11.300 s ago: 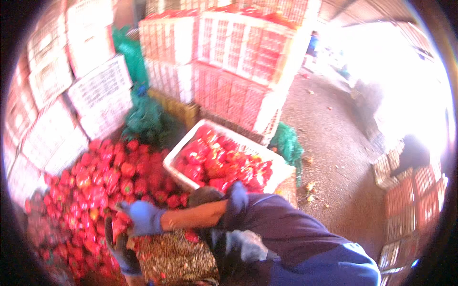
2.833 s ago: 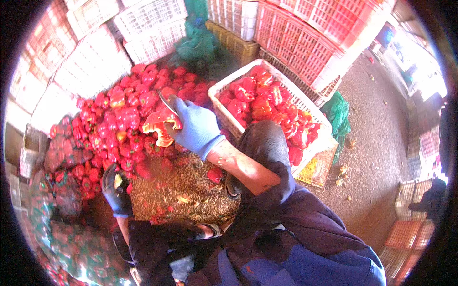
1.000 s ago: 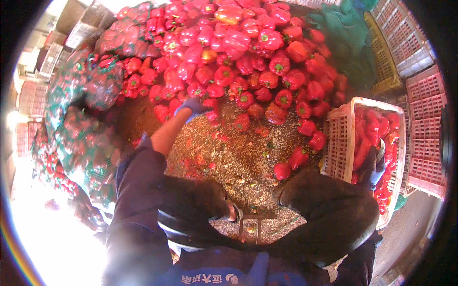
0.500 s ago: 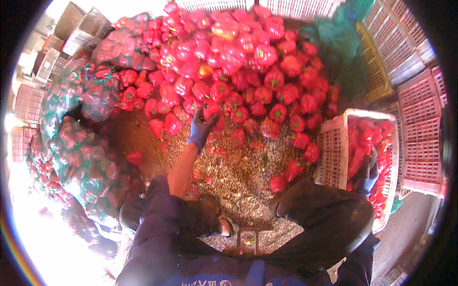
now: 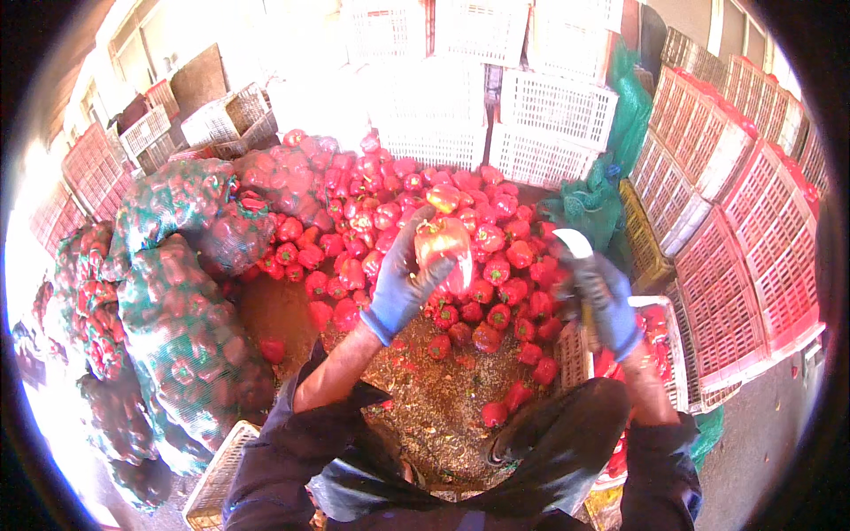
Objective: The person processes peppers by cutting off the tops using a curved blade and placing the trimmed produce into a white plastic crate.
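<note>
Head view: the left hand [image 5: 409, 273], in a blue-and-dark glove, has its fingers curled around a glossy red bell pepper [image 5: 445, 241], held above the heaped red peppers [image 5: 354, 237]. The right hand [image 5: 604, 296] has its fingers wrapped around a curved, pale-bladed knife [image 5: 574, 243], apart from it. Smooth skin could slip in a loose hold, letting the blade skid toward the left thumb.

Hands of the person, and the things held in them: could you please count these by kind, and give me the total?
Gloved hands: 2 (left hand, right hand)
Red pepper, in the left hand: 1
Knife, in the right hand: 1
Total: 4
</note>
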Demonstrator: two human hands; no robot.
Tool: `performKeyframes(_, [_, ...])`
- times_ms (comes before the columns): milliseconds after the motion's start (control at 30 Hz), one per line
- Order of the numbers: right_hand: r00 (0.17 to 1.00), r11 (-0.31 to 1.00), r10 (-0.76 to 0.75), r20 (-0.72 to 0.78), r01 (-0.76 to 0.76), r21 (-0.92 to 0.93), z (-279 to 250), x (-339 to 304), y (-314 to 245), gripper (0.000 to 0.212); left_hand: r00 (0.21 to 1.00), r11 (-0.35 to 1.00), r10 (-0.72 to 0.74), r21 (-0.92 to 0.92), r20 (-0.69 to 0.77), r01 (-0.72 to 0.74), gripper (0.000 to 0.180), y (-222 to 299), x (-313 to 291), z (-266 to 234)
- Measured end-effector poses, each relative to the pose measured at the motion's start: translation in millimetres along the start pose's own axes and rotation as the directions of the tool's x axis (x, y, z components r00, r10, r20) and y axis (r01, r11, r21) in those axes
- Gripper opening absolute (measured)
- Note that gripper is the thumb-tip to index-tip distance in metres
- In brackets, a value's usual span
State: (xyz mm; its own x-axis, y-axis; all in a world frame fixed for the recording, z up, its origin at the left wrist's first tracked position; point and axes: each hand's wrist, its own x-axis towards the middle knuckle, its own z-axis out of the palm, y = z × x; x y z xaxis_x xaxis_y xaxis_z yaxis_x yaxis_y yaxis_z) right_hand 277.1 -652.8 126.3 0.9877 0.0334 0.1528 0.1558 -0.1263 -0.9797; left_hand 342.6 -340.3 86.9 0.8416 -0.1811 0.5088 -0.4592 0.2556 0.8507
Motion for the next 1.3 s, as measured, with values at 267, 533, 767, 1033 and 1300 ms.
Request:
performKeyframes(267, [0.969,0.971,-0.238,0.072,0.236,0.032,154,9,35,0.043,0.976,0.997,0.068,-0.008,-0.205,-0.072,0.085,-6,-56,14])
performKeyframes(533, [0.97,0.964,-0.233,0.068,0.24,-0.111,168,17,56,0.042,0.969,0.908,-0.245,-0.35,-0.006,0.228,0.081,-20,-65,-40])
performKeyframes(767, [0.934,0.885,-0.33,0.14,0.358,-0.299,175,11,47,0.039,0.967,0.986,-0.159,-0.089,-0.201,0.143,0.079,-9,-60,-59])
performKeyframes(1033, [0.894,0.835,-0.377,0.242,0.442,-0.328,176,5,47,0.037,0.958,0.986,-0.163,-0.071,-0.236,0.15,0.078,0,-65,-52])
performKeyframes(1300, [0.965,0.925,-0.172,0.198,0.228,-0.304,149,-1,65,0.04,0.953,0.877,-0.171,-0.479,-0.252,0.031,0.059,-6,-52,-71])
